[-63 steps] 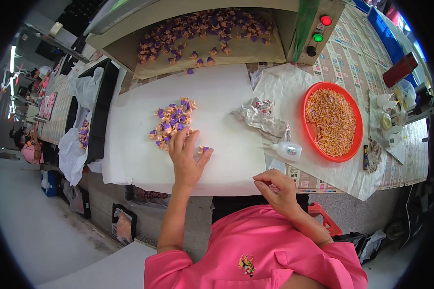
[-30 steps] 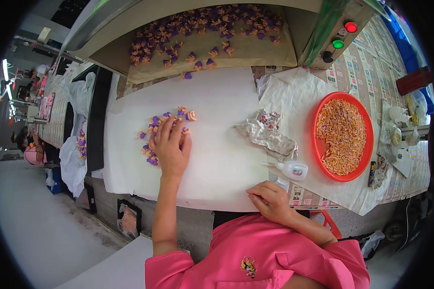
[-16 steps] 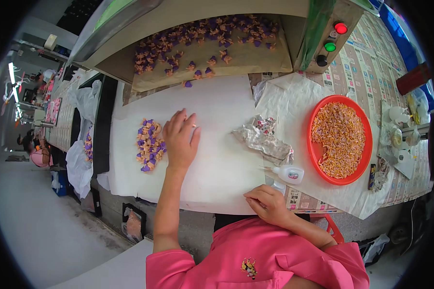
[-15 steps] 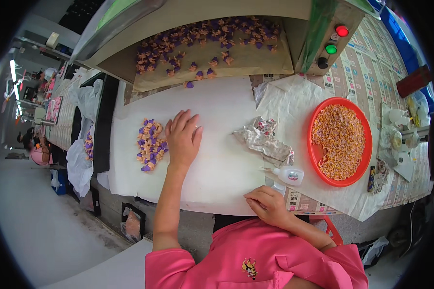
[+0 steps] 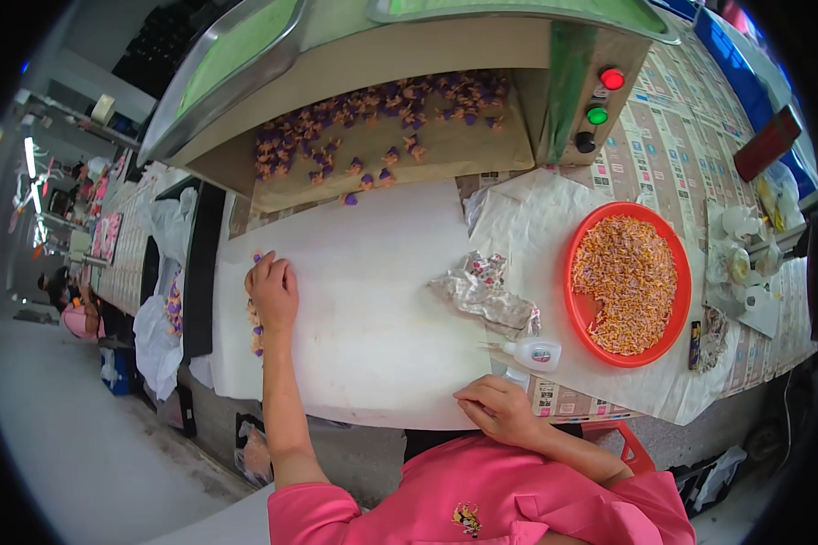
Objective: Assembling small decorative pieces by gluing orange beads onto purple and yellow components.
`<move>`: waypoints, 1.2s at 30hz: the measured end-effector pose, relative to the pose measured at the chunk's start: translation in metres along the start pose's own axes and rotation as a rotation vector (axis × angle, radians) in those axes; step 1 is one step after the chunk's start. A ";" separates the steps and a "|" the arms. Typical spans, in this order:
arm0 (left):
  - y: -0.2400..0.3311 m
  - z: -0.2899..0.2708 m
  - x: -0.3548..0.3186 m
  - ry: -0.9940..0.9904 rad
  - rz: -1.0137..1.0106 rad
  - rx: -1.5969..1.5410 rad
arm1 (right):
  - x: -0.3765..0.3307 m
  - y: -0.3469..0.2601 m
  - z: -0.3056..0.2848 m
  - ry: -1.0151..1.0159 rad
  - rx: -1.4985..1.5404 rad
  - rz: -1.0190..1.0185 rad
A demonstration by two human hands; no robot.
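Note:
At the left edge of the white sheet, my left hand [image 5: 273, 292] lies on a pile of small purple and flesh-coloured figures [image 5: 256, 329]. Its fingers are bent and close together; whatever is under them is hidden. Part of the pile shows along the left side of the hand. My right hand [image 5: 498, 409] rests at the table's front edge, fingers curled in and nothing visible in them. Just beyond it lies a white squeeze bottle [image 5: 534, 354] with a thin nozzle.
Ahead stands a box-like machine with lit red and green lamps [image 5: 597, 115]; many similar figures [image 5: 373, 107] lie on its brown sheet [image 5: 463, 156]. A red round tray [image 5: 683, 300] of small yellowish pieces is at right. Crumpled foil [image 5: 491, 298] lies near the bottle.
My left hand has moved left onto the figures, its spread fingers now bent together. The pile shows as a narrower strip farther left. My right hand stays by the front edge.

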State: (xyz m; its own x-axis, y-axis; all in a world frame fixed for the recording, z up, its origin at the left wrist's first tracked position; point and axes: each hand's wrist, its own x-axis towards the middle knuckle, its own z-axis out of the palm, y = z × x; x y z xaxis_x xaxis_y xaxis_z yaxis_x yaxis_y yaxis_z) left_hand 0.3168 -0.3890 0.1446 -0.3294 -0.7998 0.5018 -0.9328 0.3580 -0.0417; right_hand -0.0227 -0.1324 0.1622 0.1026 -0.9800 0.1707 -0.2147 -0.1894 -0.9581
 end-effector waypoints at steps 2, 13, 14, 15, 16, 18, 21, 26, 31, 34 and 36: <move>0.022 0.000 0.015 -0.002 0.016 0.065 | -0.002 0.000 -0.017 0.014 0.003 0.014; 0.219 0.069 0.192 0.153 0.140 -0.468 | -0.007 -0.006 -0.088 0.024 0.015 -0.015; 0.228 0.084 0.214 0.161 0.152 -0.476 | -0.007 -0.005 -0.095 0.037 0.007 -0.020; 0.239 0.098 0.236 0.198 0.139 -0.393 | -0.006 -0.004 -0.101 0.046 0.007 -0.023; 0.249 0.112 0.257 0.236 0.127 -0.312 | -0.005 -0.003 -0.108 0.056 0.006 -0.025; 0.294 0.120 0.303 0.032 0.066 -0.351 | -0.002 -0.001 -0.129 0.093 -0.028 -0.013; 0.261 0.207 0.375 -0.318 0.062 -0.424 | 0.008 -0.001 -0.147 0.039 0.019 -0.078; 0.285 0.281 0.429 -0.308 0.205 -0.547 | 0.026 0.017 -0.173 0.065 0.050 -0.077; 0.270 0.288 0.423 -0.012 0.245 -0.516 | 0.037 0.030 -0.181 0.039 0.046 -0.099; 0.332 0.242 0.404 -0.173 0.100 -0.367 | 0.037 0.034 -0.185 0.071 0.023 -0.053; 0.325 0.230 0.391 -0.006 0.093 -0.353 | 0.034 0.031 -0.183 0.052 0.029 -0.066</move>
State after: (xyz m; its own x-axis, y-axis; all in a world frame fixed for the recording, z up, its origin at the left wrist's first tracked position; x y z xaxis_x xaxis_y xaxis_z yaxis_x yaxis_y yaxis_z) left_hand -0.1488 -0.6960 0.1281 -0.4121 -0.7584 0.5050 -0.7911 0.5728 0.2145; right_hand -0.2040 -0.1827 0.1805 0.0646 -0.9675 0.2445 -0.1811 -0.2523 -0.9505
